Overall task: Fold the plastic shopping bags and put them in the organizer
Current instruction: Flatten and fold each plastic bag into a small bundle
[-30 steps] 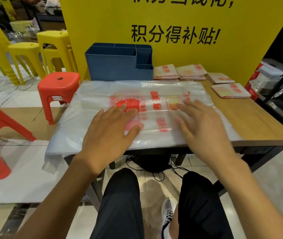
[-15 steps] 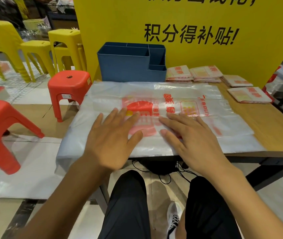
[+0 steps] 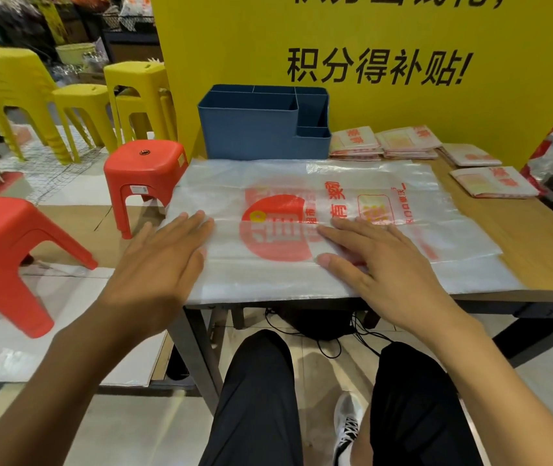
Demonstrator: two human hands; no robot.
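Note:
A large clear plastic shopping bag [image 3: 268,183] with red print lies spread flat across the wooden table [image 3: 544,237]. My left hand [image 3: 160,264] lies flat with straight fingers over the bag's left edge. My right hand [image 3: 379,267] presses flat on the bag just right of the red circle. A blue organizer [image 3: 255,132] with several compartments stands behind the bag against the yellow board. Folded bags [image 3: 356,142] lie in small stacks to its right, with more folded bags [image 3: 493,181] farther right.
Red stools [image 3: 144,173] and yellow stools [image 3: 134,92] stand on the floor to the left of the table. A yellow sign board [image 3: 369,45] rises behind the table. Cables hang under the table near my legs.
My left hand slid leftward across the bag from the red print to its left edge. My right hand stayed pressing near the middle. The view shifted left.

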